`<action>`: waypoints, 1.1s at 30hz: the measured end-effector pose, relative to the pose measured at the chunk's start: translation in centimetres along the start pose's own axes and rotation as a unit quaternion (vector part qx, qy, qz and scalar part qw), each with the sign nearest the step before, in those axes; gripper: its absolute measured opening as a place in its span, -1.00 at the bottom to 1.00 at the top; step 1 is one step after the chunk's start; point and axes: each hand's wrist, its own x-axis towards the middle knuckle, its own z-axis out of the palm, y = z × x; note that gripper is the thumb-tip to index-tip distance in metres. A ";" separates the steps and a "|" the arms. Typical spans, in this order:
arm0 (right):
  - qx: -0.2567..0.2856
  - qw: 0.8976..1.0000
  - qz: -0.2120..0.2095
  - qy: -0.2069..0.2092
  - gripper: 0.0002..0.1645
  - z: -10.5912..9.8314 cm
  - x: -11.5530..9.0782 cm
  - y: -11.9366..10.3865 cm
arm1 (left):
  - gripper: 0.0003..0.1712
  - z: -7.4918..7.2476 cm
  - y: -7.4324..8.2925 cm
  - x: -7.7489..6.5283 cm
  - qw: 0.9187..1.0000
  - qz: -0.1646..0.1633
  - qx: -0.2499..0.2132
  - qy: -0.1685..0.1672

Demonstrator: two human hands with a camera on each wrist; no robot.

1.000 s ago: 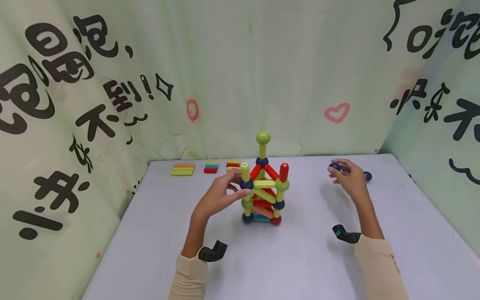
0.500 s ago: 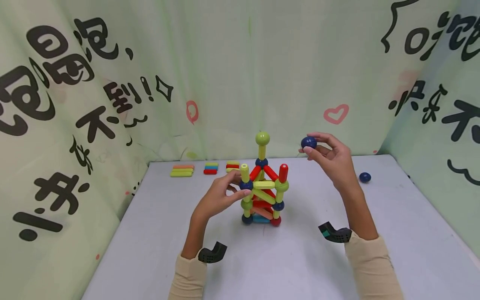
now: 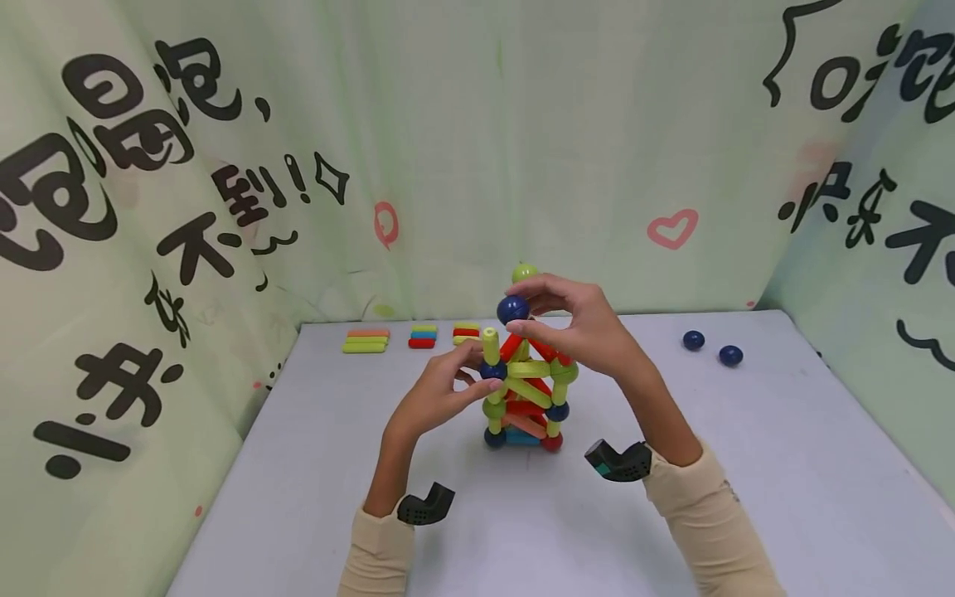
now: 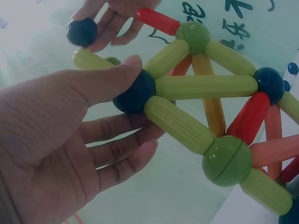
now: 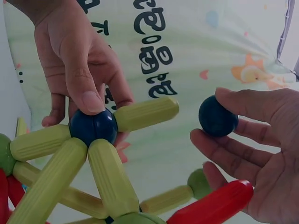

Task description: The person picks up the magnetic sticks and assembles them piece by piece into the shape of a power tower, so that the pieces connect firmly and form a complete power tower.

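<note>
A tower of magnetic rods and balls stands at the middle of the table, with a green ball at its top. My left hand pinches a dark blue joint ball at the tower's upper left corner, thumb in front. From that joint a yellow-green rod points upward, its end bare. My right hand holds a loose dark blue ball by thumb and fingertips, just above and right of that rod's end. A gap shows between ball and rod in the right wrist view. A red rod sticks out near my right fingers.
Two dark blue balls, a nearer one and a farther one, lie at the table's back right. Small piles of coloured rods line the back left edge. A printed curtain hangs behind the table.
My right hand has lifted a blue ball from the back right and carried it left to the tower, uncovering another ball there. My left hand keeps its grip on the joint.
</note>
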 end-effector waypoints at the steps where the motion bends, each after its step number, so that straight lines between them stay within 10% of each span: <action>1: -0.005 1.000 0.001 -0.005 -0.52 0.2 0.1 -0.1 | -0.46 0.0 0.0 0.0 1.000 0.001 -0.001 0.000; 20: -0.033 0.999 -0.011 -0.025 -0.51 1.8 0.7 -0.9 | -0.50 0.0 0.1 0.1 1.000 -0.008 -0.001 -0.008; 33: -0.022 0.998 -0.002 0.054 -0.50 -0.6 -0.8 0.7 | -0.48 0.1 0.1 0.1 1.000 -0.012 0.005 -0.003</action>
